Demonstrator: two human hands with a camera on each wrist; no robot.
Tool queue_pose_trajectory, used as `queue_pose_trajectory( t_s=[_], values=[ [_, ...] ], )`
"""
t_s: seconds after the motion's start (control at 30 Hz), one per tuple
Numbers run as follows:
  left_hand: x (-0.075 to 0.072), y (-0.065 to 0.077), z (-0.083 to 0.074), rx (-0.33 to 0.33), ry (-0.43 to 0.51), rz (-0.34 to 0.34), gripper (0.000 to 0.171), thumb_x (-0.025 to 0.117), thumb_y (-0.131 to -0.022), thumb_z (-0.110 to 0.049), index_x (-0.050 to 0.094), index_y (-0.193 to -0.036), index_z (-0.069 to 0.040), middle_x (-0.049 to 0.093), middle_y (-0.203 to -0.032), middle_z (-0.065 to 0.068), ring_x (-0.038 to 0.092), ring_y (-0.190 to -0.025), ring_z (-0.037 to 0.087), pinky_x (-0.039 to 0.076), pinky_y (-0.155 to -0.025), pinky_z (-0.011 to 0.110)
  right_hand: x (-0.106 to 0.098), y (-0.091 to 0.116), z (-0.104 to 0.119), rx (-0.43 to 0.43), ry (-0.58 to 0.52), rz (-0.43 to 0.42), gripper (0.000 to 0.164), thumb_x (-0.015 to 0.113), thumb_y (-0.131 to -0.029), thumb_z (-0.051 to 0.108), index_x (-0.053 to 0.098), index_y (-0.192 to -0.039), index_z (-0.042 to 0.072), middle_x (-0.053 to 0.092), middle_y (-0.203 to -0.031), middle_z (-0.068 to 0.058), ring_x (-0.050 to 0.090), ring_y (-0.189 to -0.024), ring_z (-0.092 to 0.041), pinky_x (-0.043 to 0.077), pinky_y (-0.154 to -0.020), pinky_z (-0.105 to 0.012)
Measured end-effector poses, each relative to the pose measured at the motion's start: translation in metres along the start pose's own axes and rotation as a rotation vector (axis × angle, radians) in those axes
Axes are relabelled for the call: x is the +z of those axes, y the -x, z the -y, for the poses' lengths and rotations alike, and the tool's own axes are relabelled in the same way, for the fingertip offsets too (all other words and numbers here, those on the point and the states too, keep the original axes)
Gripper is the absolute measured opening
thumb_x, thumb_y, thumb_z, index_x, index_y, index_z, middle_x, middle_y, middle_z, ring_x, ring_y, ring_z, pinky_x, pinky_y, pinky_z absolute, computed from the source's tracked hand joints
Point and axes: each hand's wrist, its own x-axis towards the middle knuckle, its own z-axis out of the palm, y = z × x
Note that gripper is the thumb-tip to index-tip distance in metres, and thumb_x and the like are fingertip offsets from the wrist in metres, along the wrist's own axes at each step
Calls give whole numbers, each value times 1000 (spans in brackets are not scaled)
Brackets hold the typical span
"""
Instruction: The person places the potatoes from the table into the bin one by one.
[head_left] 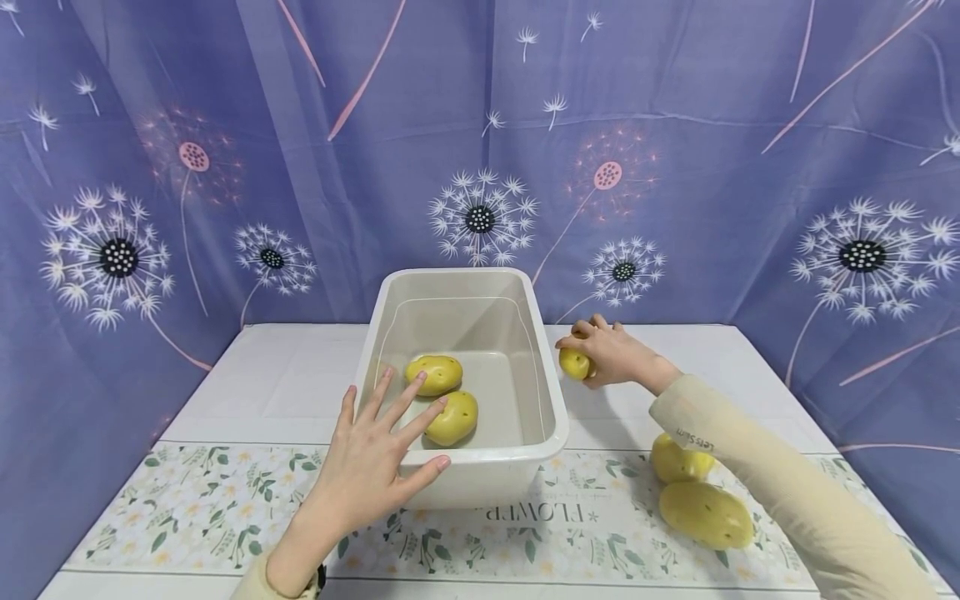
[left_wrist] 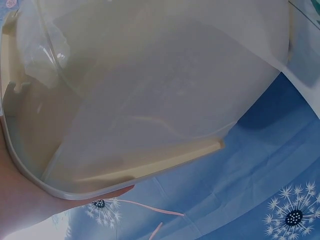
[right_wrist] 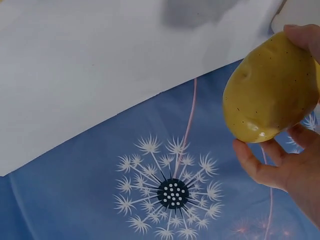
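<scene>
Head view: right hand (head_left: pixel 611 354) grips yellow potato (head_left: pixel 574 364) outside a pale bin (head_left: pixel 501 454)

Dandelion-print curtains (head_left: pixel 690 75) hang behind a table whose white cover (head_left: pixel 292 392) gives way, nearer the person, to a floral strip (head_left: pixel 247 500) lettered "FLOWER", upside down from where I stand. At the right, a round potato (head_left: pixel 672 460) and a longer potato (head_left: pixel 707 515) sit on the table beside each other; the person's right sleeve (head_left: pixel 780 492) crosses in front of the round one and hides part of it. The bin's right wall stands between the gripped potato and the bin's interior.

Inside the bin lie two more: a far potato (head_left: pixel 446 372) and, just nearer the person, a near potato (head_left: pixel 461 419), both toward the left on the floor, with bare floor to their right.

The left hand (head_left: pixel 367 471) reaches over the bin's near left corner, fingers spread and thumb held away from them; its fingertips overlap both potatoes from overhead, and I cannot tell whether they touch. Just right of the bin, the right hand pinches the yellow potato between thumb and fingers, the thumb on one side and fingertips on the other, as the right wrist view shows.
</scene>
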Motion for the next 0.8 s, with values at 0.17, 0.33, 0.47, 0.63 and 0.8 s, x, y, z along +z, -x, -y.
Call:
queue_pose_trajectory(
  t_s=[0.17,0.33,0.47,0.63,0.8],
  values=[
    [0,0,0,-3,3,5,57,45,-81,-60,46,-129,-32,34,-144,1,23,-135,34,19,-99,66,-9,-2,-1,15,-7,-8,64,78,-54,25,58,-114,19,53,-104,-9,42,-94,-28,41,-62,-40],
    [0,0,0,3,-3,-6,57,43,-81,-61,46,-129,-32,35,-144,1,24,-134,35,20,-99,66,-19,-5,-2,16,5,-12,66,78,-55,26,56,-117,19,52,-108,-11,43,-98,-30,44,-67,-50],
    [0,0,0,5,-3,-12,57,43,-81,-62,46,-129,-32,35,-143,1,25,-134,35,20,-99,66,-23,-5,-3,3,21,-37,65,76,-56,26,56,-117,20,52,-112,-12,42,-101,-32,44,-71,-54],
    [0,0,0,4,4,-12,56,43,-81,-61,46,-130,-32,34,-144,1,25,-134,35,19,-99,67,-26,-5,-4,-23,31,-47,64,75,-57,26,55,-117,19,52,-111,-12,41,-102,-32,43,-70,-55],
    [1,0,0,5,3,-13,56,43,-81,-61,46,-129,-32,35,-143,1,25,-134,35,19,-99,67,-32,-7,-2,-38,44,-51,63,75,-58,27,55,-118,20,52,-109,-12,41,-97,-30,44,-64,-49]
  ],
)
